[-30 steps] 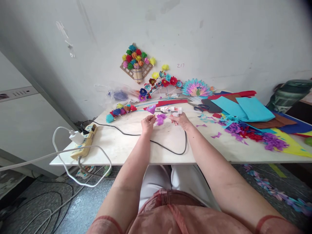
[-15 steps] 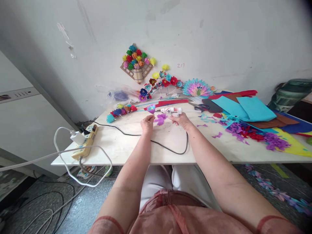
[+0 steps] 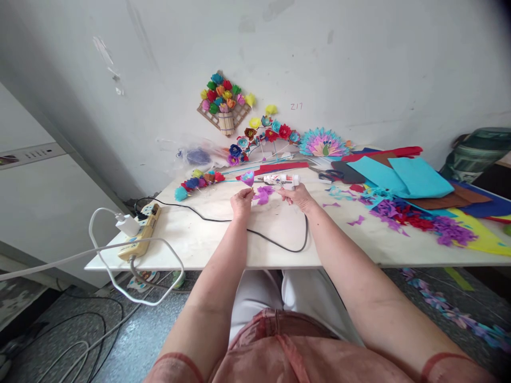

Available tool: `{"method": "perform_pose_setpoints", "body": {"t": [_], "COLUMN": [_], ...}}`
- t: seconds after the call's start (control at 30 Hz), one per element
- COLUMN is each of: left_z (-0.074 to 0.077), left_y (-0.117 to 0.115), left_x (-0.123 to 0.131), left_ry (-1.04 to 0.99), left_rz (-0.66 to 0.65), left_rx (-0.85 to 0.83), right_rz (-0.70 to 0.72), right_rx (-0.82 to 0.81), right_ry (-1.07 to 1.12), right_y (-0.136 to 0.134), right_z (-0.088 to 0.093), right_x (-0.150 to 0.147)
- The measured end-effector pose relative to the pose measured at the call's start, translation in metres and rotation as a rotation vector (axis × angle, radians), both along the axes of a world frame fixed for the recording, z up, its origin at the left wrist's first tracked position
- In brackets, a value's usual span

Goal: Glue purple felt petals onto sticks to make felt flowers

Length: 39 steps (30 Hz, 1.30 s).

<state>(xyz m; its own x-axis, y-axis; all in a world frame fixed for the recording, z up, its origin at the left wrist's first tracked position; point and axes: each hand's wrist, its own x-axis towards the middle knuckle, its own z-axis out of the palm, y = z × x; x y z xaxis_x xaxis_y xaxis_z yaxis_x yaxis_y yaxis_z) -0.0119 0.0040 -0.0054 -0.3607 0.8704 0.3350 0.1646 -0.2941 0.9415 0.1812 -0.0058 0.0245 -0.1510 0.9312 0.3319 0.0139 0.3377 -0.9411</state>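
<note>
Between the fingertips of my left hand is a paper flower, purple outside and light blue within, held upright with its bloom above the fingers. My right hand is closed around the handle of a white glue gun. The gun lies level, and its nozzle points left, close beside the flower; whether they touch I cannot tell. Purple paper petals lie on the table between the two hands. A black cord loops over the tabletop beneath my forearms.
A power strip with a white plug sits at the left edge. Finished paper flowers lie behind my left hand. Scissors, cyan paper sheets and purple paper pieces spread across the right. A paper peacock leans on the wall.
The glue gun and my right hand have shifted very slightly. The flower has turned a little, and my left hand stays in nearly the same place.
</note>
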Motion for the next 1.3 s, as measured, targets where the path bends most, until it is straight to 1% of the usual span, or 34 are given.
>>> {"method": "perform_pose_setpoints", "body": {"t": [0.2,0.33,0.4,0.6,0.77,1.03,1.3], "left_z": [-0.001,0.003,0.005,0.01,0.012,0.011,0.011], "left_y": [0.0,-0.004,-0.006,-0.009,-0.011,-0.011,-0.014], "left_x": [-0.002,0.0,0.001,0.004,0.003,0.004,0.005], "left_ry": [0.024,0.048,0.028,-0.088,-0.188,-0.25,-0.264], "left_rz": [0.022,0.028,0.027,-0.014,-0.042,-0.121,-0.184], "left_rx": [-0.02,-0.034,-0.052,-0.086,-0.103,-0.114,-0.122], "right_rz": [-0.027,-0.058,-0.072,-0.1,-0.104,-0.075,-0.122], "right_rx": [-0.022,-0.044,-0.047,-0.051,-0.054,-0.04,-0.018], "right_ry": [-0.008,-0.021,-0.022,-0.049,-0.066,-0.063,-0.131], "right_y": [0.001,0.003,0.005,0.008,0.006,0.004,0.009], "right_z": [-0.002,-0.003,-0.004,-0.007,-0.005,-0.004,-0.011], "right_x": [0.0,0.001,0.001,0.002,0.001,-0.002,-0.005]}}
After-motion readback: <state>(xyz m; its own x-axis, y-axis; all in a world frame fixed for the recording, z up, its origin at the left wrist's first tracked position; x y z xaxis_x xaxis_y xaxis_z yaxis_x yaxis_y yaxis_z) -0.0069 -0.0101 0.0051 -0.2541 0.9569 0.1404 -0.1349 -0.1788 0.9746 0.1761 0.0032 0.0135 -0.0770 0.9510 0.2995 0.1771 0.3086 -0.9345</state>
